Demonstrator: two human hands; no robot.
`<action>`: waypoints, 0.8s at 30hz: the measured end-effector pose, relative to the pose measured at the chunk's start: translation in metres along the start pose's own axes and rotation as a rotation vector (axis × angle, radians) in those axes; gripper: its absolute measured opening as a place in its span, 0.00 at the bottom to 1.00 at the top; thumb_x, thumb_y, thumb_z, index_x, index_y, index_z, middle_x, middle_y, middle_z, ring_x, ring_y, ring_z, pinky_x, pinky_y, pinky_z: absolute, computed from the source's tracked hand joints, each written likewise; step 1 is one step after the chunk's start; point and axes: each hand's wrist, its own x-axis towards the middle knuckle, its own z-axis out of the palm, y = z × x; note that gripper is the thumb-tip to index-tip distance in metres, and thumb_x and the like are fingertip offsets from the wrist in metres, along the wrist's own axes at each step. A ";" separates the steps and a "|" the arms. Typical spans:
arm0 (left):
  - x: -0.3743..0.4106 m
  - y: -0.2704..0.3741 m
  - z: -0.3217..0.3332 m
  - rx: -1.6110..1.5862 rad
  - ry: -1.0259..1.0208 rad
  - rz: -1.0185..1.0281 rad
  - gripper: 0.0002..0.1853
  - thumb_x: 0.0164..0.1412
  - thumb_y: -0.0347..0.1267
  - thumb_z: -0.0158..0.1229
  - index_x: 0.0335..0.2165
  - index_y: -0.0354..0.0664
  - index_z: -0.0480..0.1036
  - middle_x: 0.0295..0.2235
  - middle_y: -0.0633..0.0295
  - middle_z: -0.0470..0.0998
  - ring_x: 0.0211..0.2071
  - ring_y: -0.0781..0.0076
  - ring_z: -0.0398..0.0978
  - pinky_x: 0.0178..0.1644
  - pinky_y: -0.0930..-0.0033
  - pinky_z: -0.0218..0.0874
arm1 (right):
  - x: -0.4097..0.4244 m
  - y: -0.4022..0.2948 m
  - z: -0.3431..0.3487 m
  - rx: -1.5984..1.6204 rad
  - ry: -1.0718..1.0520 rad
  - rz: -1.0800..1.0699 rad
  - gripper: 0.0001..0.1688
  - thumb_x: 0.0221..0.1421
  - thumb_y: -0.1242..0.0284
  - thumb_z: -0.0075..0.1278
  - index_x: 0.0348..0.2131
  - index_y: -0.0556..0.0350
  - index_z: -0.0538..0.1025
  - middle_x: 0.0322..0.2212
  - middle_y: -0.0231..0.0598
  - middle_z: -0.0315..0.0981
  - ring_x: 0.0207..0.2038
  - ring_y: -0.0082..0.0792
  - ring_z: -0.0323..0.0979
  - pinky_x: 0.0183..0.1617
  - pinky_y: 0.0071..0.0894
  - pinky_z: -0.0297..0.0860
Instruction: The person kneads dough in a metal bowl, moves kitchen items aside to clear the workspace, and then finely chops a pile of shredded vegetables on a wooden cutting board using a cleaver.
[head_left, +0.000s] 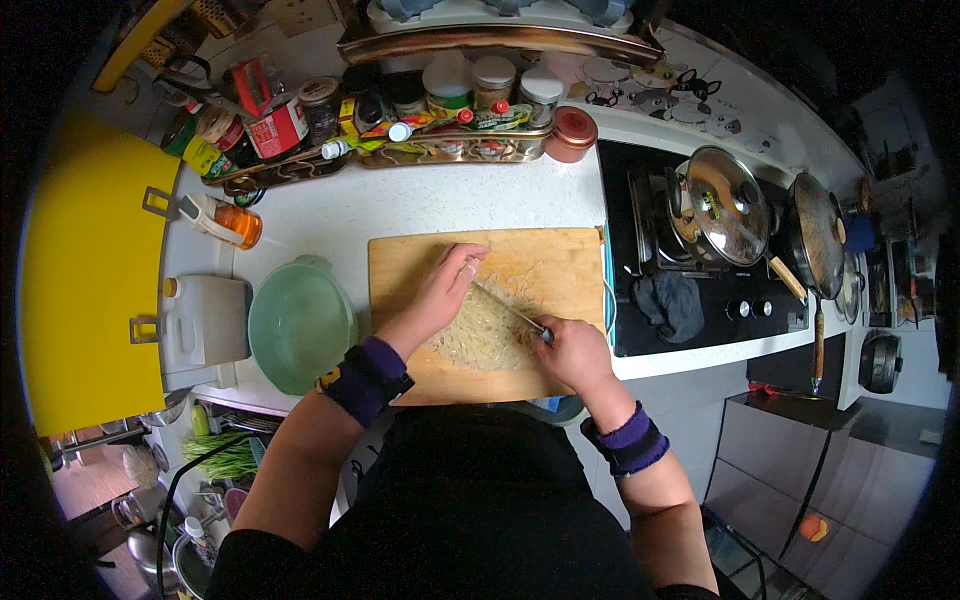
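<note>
My right hand (577, 352) is closed around the handle of a kitchen knife (506, 304), whose blade points up and to the left. Its edge lies over pale, finely cut shreds (480, 334) spread on a wooden cutting board (397, 262). My left hand (450, 289) rests by the tip end of the blade with its fingers together; whether it grips the blade or only touches it I cannot tell. Left of the board stands a light green plastic basin (300, 326) with nothing visible in it.
A black gas hob (622, 322) on the right bears a dark cloth (667, 307) and a lidded pan (724, 206). Spice jars and bottles fill a rack (457, 150) at the back. An oil bottle (232, 223) and a plastic jug (206, 322) stand left.
</note>
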 end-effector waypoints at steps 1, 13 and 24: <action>0.002 -0.006 0.002 -0.003 -0.002 -0.019 0.14 0.71 0.29 0.41 0.50 0.36 0.66 0.47 0.56 0.70 0.52 0.67 0.67 0.59 0.67 0.56 | 0.003 0.000 0.000 -0.004 -0.025 0.015 0.14 0.52 0.61 0.54 0.36 0.47 0.80 0.23 0.49 0.77 0.28 0.52 0.76 0.34 0.49 0.73; 0.006 -0.038 0.014 0.028 -0.048 0.004 0.15 0.70 0.30 0.42 0.53 0.40 0.64 0.49 0.52 0.73 0.52 0.61 0.71 0.57 0.63 0.60 | 0.005 0.014 0.031 -0.011 -0.005 0.094 0.14 0.53 0.61 0.52 0.35 0.47 0.80 0.23 0.50 0.77 0.28 0.53 0.76 0.34 0.50 0.73; -0.038 0.000 -0.006 0.019 -0.006 -0.101 0.14 0.71 0.30 0.41 0.51 0.39 0.66 0.46 0.58 0.74 0.49 0.70 0.69 0.55 0.68 0.59 | -0.018 -0.006 0.014 0.046 -0.087 -0.026 0.14 0.53 0.60 0.54 0.35 0.46 0.80 0.20 0.45 0.76 0.26 0.51 0.75 0.31 0.49 0.72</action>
